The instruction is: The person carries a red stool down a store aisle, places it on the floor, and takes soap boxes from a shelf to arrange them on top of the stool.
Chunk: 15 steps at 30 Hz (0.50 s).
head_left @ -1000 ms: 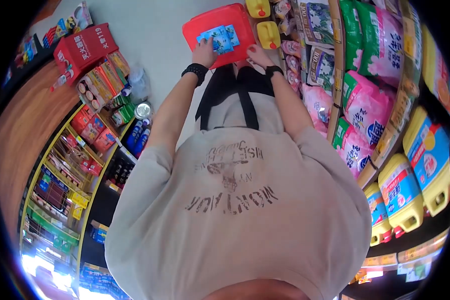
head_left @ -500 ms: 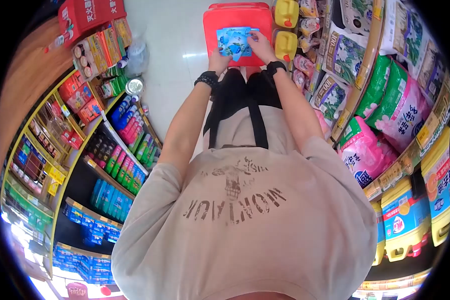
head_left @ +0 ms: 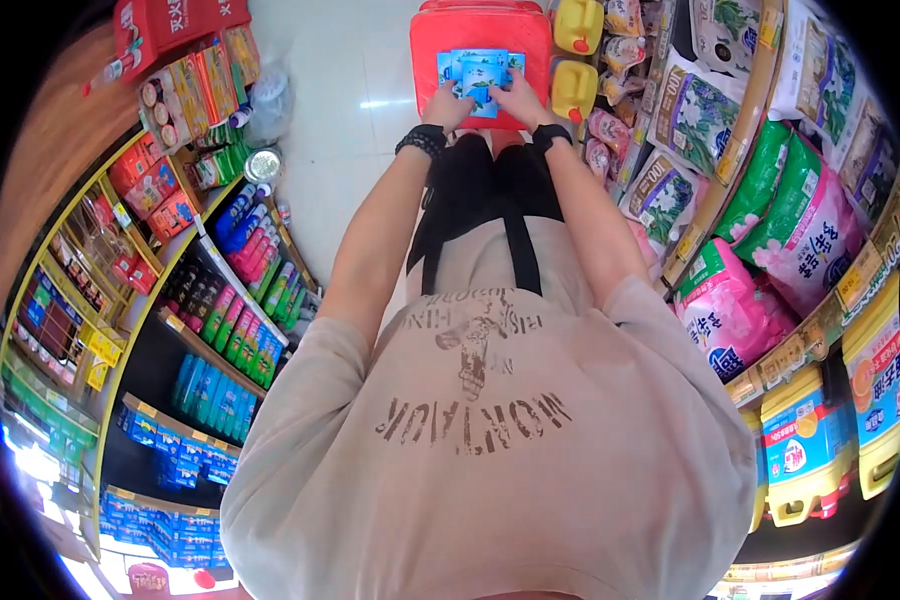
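Several flat blue packets point(head_left: 483, 72) with green and white print lie overlapping on a red plastic stool or box top point(head_left: 425, 42). My left hand point(head_left: 446, 106) is at the lower left edge of the topmost packet, fingers closed on it. At the packet's right edge, my right hand point(head_left: 518, 103) pinches it with thumb and fingers. Both hands rest close to the red surface, and parts of the fingertips are too small to make out. Dark bands circle both wrists.
Yellow jugs point(head_left: 574, 90) and small pouches stand right of the red surface. Shelves of large detergent bags point(head_left: 805, 215) line the right side. On the left are shelves of bottles point(head_left: 232, 340) and blue boxes point(head_left: 170, 530). A round tin point(head_left: 263, 165) sits by the left shelf.
The blue packets have been shifted from a slanted spread into a straighter, more upright overlap. My right hand has come down from the top right edge to the lower right side.
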Motion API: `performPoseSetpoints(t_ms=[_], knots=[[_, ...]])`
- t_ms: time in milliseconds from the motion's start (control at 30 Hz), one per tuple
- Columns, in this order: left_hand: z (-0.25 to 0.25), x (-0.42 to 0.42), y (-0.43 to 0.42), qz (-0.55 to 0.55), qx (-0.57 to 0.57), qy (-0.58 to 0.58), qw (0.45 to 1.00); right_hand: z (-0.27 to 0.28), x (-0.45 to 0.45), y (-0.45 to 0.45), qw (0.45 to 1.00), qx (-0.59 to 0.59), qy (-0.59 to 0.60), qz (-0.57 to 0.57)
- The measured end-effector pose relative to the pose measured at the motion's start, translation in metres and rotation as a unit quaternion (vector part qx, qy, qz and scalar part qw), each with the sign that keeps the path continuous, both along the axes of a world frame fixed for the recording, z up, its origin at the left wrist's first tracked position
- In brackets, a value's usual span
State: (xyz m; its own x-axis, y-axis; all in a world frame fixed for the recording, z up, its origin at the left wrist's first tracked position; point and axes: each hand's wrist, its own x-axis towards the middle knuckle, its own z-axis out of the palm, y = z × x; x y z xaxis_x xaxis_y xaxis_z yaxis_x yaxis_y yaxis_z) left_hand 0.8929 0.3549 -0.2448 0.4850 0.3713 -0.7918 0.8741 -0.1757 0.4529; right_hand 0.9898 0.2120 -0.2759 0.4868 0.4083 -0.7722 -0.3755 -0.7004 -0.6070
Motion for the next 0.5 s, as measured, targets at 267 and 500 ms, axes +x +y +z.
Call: performPoseSetpoints(t_ms=[267, 500], knots=[[-0.011, 0.021, 0.003, -0.088, 0.013, -0.164, 0.982, 0.027, -0.012, 0.013, 0.946, 0.111, 0.186, -0.242], [-0.016, 0.048, 0.022, -0.338, 0.159, -0.162, 0.913, 0.006, -0.026, 0.020, 0.794, 0.245, 0.360, -0.425]])
